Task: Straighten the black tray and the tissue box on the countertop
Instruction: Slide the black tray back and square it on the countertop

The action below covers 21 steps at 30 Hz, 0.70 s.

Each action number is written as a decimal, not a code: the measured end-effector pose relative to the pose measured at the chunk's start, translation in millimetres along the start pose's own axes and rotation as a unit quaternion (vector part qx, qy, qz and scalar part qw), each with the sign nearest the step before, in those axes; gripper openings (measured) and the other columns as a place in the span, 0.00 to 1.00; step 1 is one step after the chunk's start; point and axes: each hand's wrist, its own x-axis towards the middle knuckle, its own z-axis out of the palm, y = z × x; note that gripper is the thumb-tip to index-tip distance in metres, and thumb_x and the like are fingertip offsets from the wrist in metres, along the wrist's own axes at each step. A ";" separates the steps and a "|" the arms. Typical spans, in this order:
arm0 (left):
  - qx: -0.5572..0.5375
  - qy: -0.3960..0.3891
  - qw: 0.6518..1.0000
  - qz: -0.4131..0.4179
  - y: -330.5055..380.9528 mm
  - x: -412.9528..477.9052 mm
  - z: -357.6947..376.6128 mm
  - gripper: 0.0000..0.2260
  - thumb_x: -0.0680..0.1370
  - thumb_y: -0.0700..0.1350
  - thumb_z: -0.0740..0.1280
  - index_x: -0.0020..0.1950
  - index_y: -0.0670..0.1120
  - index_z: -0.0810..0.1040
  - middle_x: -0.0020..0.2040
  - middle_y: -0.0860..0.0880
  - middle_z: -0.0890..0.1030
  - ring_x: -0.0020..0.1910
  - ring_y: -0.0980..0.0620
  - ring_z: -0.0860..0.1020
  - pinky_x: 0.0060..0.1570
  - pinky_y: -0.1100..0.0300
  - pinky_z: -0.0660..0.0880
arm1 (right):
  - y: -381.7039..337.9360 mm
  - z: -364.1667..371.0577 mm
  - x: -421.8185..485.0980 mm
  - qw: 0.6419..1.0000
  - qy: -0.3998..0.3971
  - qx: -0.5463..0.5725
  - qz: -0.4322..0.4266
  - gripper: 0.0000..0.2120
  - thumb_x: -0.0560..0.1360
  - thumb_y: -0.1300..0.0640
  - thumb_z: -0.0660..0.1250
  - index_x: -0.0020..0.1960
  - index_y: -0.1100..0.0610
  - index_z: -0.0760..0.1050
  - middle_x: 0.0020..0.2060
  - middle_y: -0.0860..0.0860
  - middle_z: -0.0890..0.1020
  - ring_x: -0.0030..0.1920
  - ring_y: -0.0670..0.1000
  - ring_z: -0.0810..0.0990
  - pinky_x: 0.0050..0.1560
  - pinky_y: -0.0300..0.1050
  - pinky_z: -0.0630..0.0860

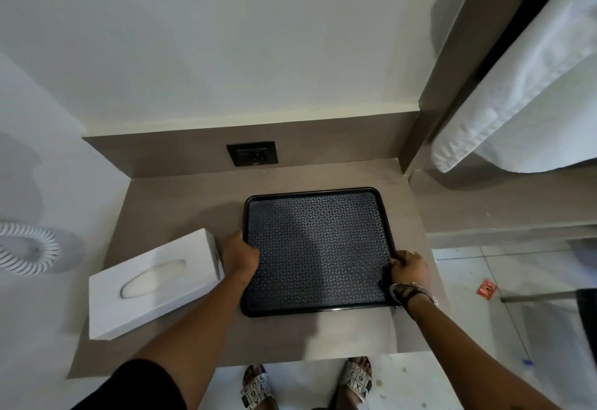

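A black patterned tray [318, 248] lies flat on the brown countertop [181, 203], right of centre, its edges roughly square with the back wall. My left hand [240, 256] grips the tray's left rim. On the right rim, my right hand [407, 266] is closed around the edge, a bracelet at the wrist. A white tissue box [155, 283] rests on the countertop left of the tray, turned at an angle, its near end toward the front left. It touches neither hand.
A dark wall socket [252, 153] sits in the backsplash behind the tray. A white coiled cord [29, 248] hangs on the left wall. White bedding [517, 102] fills the upper right. My sandalled feet [307, 383] stand on the tiled floor below the counter's front edge.
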 end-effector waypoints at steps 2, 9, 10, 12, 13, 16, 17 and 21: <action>0.014 0.016 1.000 -0.002 1.1 -1.1 0.7 0.13 0.73 0.28 0.62 0.32 0.42 0.69 0.38 0.37 0.79 0.38 0.41 0.76 0.38 0.53 0.72 | -0.4 0.8 -1.4 1.000 -0.001 -0.005 -0.006 0.09 0.78 0.63 0.65 0.55 0.63 0.81 0.54 0.63 0.82 0.54 0.63 0.79 0.52 0.46 0.73; 0.131 0.009 0.991 0.006 4.2 -18.9 2.6 0.12 0.74 0.39 0.68 0.56 0.35 0.76 0.55 0.34 0.77 0.56 0.35 0.76 0.56 0.45 0.75 | 4.6 -0.4 -5.4 0.999 0.005 -0.001 -0.035 0.09 0.79 0.58 0.66 0.52 0.62 0.81 0.53 0.63 0.81 0.47 0.59 0.77 0.50 0.46 0.72; 0.160 0.012 0.987 0.023 6.2 -25.4 3.6 0.19 0.75 0.42 0.69 0.64 0.36 0.73 0.61 0.34 0.75 0.62 0.36 0.73 0.62 0.45 0.72 | 6.4 0.2 -10.1 0.999 0.010 -0.012 -0.039 0.11 0.79 0.56 0.66 0.56 0.62 0.79 0.55 0.63 0.80 0.51 0.61 0.77 0.53 0.49 0.74; 0.202 0.001 0.976 0.084 5.5 -41.6 8.2 0.30 0.78 0.49 0.67 0.76 0.37 0.63 0.72 0.35 0.69 0.71 0.36 0.67 0.71 0.44 0.66 | 12.9 3.4 -25.5 0.996 0.024 -0.070 -0.046 0.20 0.79 0.51 0.65 0.66 0.62 0.74 0.59 0.64 0.77 0.58 0.64 0.74 0.59 0.55 0.73; 0.215 -0.008 0.969 0.125 1.6 -50.9 12.0 0.33 0.79 0.52 0.66 0.78 0.38 0.59 0.76 0.35 0.64 0.75 0.36 0.64 0.73 0.43 0.63 | 16.8 5.9 -36.2 0.992 0.036 -0.108 -0.061 0.24 0.78 0.48 0.65 0.68 0.62 0.71 0.60 0.63 0.76 0.59 0.63 0.73 0.60 0.57 0.72; 0.235 -0.052 0.947 0.213 -18.6 -85.2 23.2 0.36 0.81 0.60 0.58 0.81 0.41 0.52 0.81 0.38 0.53 0.81 0.40 0.53 0.78 0.42 0.53 | 28.4 13.6 -69.0 0.964 0.077 -0.185 -0.175 0.29 0.77 0.42 0.63 0.71 0.59 0.68 0.67 0.62 0.71 0.63 0.63 0.71 0.62 0.61 0.69; 0.243 -0.066 0.938 0.239 -28.0 -97.2 27.6 0.36 0.81 0.62 0.55 0.81 0.43 0.50 0.82 0.40 0.50 0.81 0.41 0.50 0.79 0.44 0.49 | 32.0 16.3 -78.2 0.952 0.073 -0.201 -0.217 0.31 0.76 0.40 0.61 0.72 0.59 0.67 0.70 0.62 0.69 0.66 0.63 0.69 0.64 0.63 0.67; 0.292 -0.111 0.891 0.328 -67.9 -132.4 39.3 0.37 0.79 0.63 0.57 0.81 0.42 0.54 0.82 0.40 0.51 0.81 0.42 0.51 0.79 0.44 0.47 | 45.7 33.5 -101.2 0.902 -0.008 -0.280 -0.329 0.37 0.76 0.33 0.53 0.77 0.55 0.60 0.78 0.59 0.58 0.76 0.61 0.58 0.70 0.68 0.58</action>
